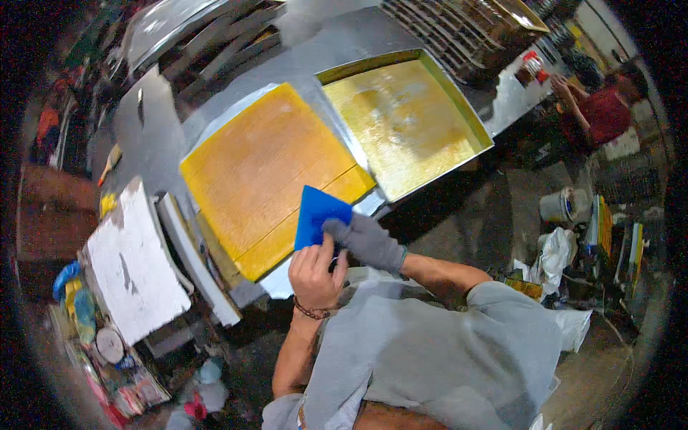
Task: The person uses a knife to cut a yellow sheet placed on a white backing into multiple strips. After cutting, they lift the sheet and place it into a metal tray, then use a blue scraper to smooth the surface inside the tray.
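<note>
A flat blue scraper [315, 215], roughly square, is held up over the near edge of an orange-yellow slab [261, 168]. My right hand [369, 240], in a grey glove, grips the scraper's right side with the thumb across its face. Bare except for a dark bracelet at the wrist, my left hand [313, 278] is closed at the scraper's lower corner, its index finger against the blue surface. The slab lies flat on a grey table and has a straight line across it near its front edge.
A shallow yellow-coated tray [416, 122] adjoins the slab's right. Stacked racks [459, 32] stand behind. At left are a white board [136, 261] and a brush [110, 163]. A bucket [557, 206] stands right, below a person in a dark red shirt [608, 115].
</note>
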`<state>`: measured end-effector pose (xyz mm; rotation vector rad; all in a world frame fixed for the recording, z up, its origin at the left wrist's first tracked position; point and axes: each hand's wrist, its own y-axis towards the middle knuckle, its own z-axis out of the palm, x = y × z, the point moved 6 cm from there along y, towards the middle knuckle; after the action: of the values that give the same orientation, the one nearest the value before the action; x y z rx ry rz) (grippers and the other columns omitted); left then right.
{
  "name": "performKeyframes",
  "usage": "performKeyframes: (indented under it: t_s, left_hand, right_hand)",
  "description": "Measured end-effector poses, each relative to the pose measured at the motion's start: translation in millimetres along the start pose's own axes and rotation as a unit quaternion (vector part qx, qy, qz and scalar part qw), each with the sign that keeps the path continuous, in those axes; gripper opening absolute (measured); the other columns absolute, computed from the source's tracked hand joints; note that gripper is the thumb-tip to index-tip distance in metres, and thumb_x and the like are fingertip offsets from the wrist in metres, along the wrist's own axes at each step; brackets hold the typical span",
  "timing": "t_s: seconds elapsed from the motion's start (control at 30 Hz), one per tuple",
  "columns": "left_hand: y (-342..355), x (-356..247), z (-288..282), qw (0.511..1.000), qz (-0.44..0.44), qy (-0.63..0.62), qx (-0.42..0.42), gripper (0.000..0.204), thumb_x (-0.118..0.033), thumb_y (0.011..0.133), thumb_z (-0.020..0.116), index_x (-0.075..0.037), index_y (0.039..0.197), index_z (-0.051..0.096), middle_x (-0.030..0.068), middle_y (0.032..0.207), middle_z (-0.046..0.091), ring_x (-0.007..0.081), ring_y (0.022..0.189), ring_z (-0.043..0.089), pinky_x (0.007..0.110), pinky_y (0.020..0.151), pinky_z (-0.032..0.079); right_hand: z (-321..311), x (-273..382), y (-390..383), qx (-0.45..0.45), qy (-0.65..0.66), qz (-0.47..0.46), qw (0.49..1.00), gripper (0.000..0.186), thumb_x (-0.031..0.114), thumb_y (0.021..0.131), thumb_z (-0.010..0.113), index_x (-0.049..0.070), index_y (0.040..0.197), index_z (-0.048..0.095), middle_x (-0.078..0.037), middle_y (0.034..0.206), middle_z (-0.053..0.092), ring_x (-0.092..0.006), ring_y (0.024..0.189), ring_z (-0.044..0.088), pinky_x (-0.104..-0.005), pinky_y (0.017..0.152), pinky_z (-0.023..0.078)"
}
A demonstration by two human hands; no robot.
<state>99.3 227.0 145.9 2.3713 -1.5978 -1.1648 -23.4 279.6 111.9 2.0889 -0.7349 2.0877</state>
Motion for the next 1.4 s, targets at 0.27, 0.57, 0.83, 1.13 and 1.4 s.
performKeyframes:
  t_s: [0.27,0.57,0.83,1.13,1.4]
  left_hand:
    - [116,-19,129,0.987,-0.023,-0.159,-0.017,0.039,-0.007,0.082,0.072,0.000,0.120,0.066,0.0154,0.088,0.064,0.0324,0.079,0.063,0.041,0.072,0.050]
    - [185,79,247,0.978,-0.192,0.051,-0.057,0.066,-0.009,0.087,0.066,0.000,0.146,0.039,0.0226,0.119,0.050,0.0374,0.109,0.053,0.046,0.093,0.044]
    - [199,117,285,0.951,-0.241,0.195,-0.003,0.063,-0.001,0.095,0.050,-0.002,0.154,0.026,0.0242,0.117,0.052,0.0404,0.101,0.057,0.047,0.084,0.049]
    - [196,126,284,0.959,-0.226,0.166,-0.035,0.071,0.005,0.086,0.059,-0.005,0.151,0.033,0.0241,0.116,0.053,0.0399,0.101,0.056,0.048,0.085,0.047]
    - [198,121,280,0.961,-0.254,0.080,-0.078,0.076,0.009,0.080,0.062,-0.011,0.150,0.038,0.0219,0.126,0.048,0.0397,0.118,0.048,0.049,0.102,0.039]
  right_hand:
    - [-328,-37,3,-0.290,-0.289,0.071,0.910,0.048,0.040,0.095,0.060,-0.001,0.120,0.058,-0.022,0.108,0.068,-0.0351,0.099,0.067,-0.0449,0.086,0.052]
    - [-525,-129,37,-0.207,-0.619,0.172,0.738,0.025,0.023,0.090,0.059,0.000,0.097,0.059,-0.027,0.089,0.067,-0.0459,0.085,0.066,-0.0541,0.075,0.052]
    - [-527,-153,55,-0.273,-0.602,0.171,0.731,0.020,0.019,0.089,0.056,0.002,0.096,0.062,-0.026,0.084,0.068,-0.0433,0.079,0.068,-0.0527,0.068,0.054]
    - [-510,-134,54,-0.336,-0.569,0.258,0.704,0.027,0.027,0.087,0.064,0.005,0.101,0.063,-0.025,0.092,0.068,-0.0459,0.088,0.067,-0.0531,0.075,0.054]
    - [-528,-172,41,-0.327,-0.556,0.308,0.699,0.059,0.038,0.075,0.078,0.004,0.120,0.062,-0.025,0.111,0.067,-0.0426,0.102,0.065,-0.0496,0.089,0.051]
